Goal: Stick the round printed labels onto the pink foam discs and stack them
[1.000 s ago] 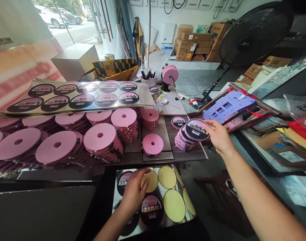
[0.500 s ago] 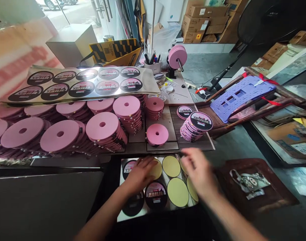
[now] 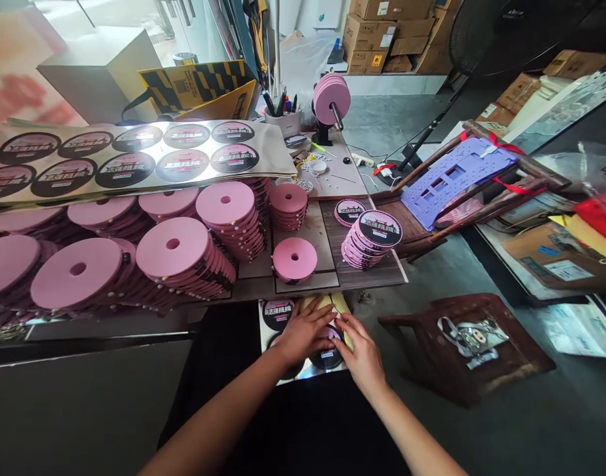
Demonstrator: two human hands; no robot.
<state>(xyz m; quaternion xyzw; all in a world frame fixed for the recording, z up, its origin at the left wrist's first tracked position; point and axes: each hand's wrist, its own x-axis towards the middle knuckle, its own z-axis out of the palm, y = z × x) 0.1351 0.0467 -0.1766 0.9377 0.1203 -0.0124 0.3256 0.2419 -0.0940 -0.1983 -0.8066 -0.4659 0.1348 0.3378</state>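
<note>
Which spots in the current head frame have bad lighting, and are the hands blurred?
Head view: glare whitens part of the upper sticker sheet; daylight washes out the glass at upper left; the fan sinks into darkness; left hand and right hand look fairly sharp, covering much of the lower sticker sheet.

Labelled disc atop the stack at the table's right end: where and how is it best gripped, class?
The labelled disc is probably best pinched at its right rim, thumb on top and fingers underneath, with the right hand coming from the right: it is flat and thin, and in this view that rim appears to jut past the stack.
</note>
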